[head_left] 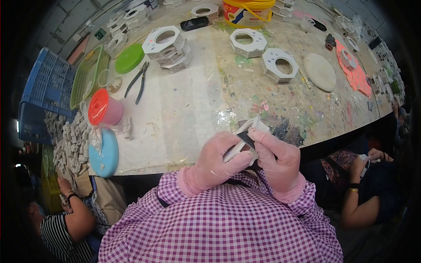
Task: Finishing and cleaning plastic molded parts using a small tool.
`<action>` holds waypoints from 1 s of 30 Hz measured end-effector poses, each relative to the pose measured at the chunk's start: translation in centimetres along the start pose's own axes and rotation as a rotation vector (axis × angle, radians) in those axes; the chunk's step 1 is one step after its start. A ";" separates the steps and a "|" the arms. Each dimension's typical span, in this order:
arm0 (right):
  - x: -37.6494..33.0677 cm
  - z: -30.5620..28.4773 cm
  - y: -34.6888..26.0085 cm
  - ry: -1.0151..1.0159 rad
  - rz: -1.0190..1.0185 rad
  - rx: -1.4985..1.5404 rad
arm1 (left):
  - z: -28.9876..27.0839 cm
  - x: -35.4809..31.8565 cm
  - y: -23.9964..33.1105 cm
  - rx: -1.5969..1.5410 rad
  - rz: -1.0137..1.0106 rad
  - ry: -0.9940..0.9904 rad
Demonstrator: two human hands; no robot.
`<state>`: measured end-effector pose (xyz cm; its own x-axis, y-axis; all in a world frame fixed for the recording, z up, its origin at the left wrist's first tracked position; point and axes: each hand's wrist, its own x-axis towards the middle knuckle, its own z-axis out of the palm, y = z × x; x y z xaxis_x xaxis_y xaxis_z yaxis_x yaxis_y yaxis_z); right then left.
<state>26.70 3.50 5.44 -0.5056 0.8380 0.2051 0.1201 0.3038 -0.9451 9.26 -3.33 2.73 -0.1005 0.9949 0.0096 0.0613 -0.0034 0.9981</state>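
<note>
Both my hands wear pink gloves and meet just over the near edge of the paint-stained table (188,109). My left hand (217,160) and my right hand (276,158) together grip a small white plaster piece (250,127) with a dark flat strip lying across it. My thumbs press on it from either side. Whether the dark strip is a separate tool I cannot tell. My pink checked sleeves fill the lower part of the view.
White octagonal plaster rings (166,41) (247,41) (280,65), pliers (138,81), a green lid (129,58), an orange-lidded pink tub (104,108), a blue disc (105,155) and a heap of small grey pieces (70,140) lie on the table. Other people sit left (66,219) and right (368,184).
</note>
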 end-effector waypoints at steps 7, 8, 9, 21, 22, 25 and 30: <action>0.0 -0.3 -0.2 0.088 0.144 0.242 | 0.1 -0.2 -0.1 -0.094 -0.007 -0.023; 0.0 -0.4 -0.1 0.086 0.124 0.233 | 0.1 -0.2 -0.1 -0.140 -0.053 -0.025; 0.0 -0.5 -0.1 0.075 0.122 0.255 | 0.1 -0.2 -0.2 -0.125 -0.019 -0.011; 0.2 -0.5 -0.3 -0.019 0.094 0.038 | 0.0 -0.3 0.0 -0.059 -0.040 0.002; 0.2 -0.6 -0.3 -0.022 0.217 0.093 | 0.0 -0.3 0.0 -0.029 0.010 0.018; 0.6 -0.8 0.1 0.174 -0.007 0.047 | -0.1 -0.2 -0.1 0.049 0.008 0.024; 1.0 -1.2 0.5 0.147 -0.178 -0.147 | -0.1 -0.1 -0.1 0.027 0.116 0.033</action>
<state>27.25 5.01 5.49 -0.4017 0.8190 0.4098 0.1688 0.5060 -0.8458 9.20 -3.43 2.63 -0.1243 0.9840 0.1274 0.1008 -0.1152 0.9882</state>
